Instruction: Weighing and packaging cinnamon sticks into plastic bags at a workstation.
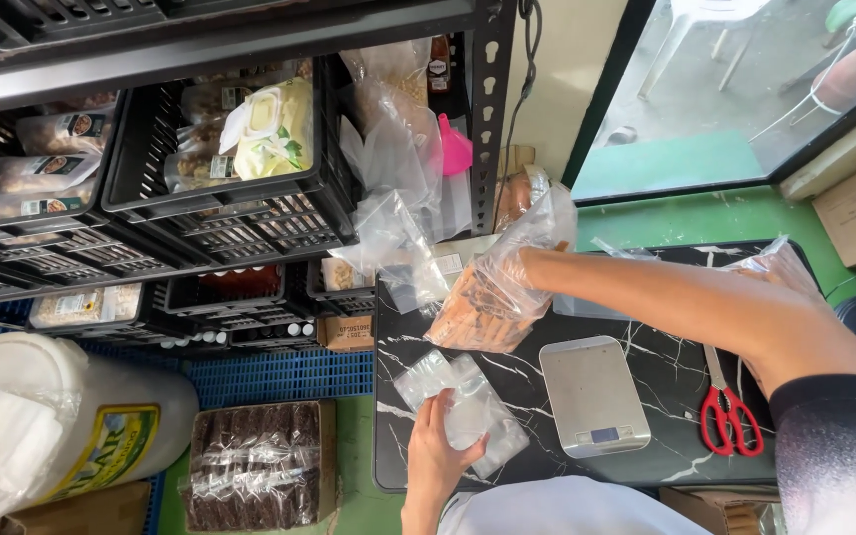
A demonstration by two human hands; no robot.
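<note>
Clear plastic pouch (468, 416) lies flat on the black marble table (666, 376); my left hand (438, 451) grips its near edge, fingers curled. My right hand (527, 260) is buried inside a large clear bag (492, 297) of brown sticks, so I cannot tell its shape. Kitchen scale (594, 394) and red scissors (728, 416) sit alongside. Black crates (240, 213) fill the shelf.

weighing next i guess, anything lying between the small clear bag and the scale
Nothing visible does. The small clear bag under the left hand lies beside the scale, with only bare marble tabletop between.
</note>
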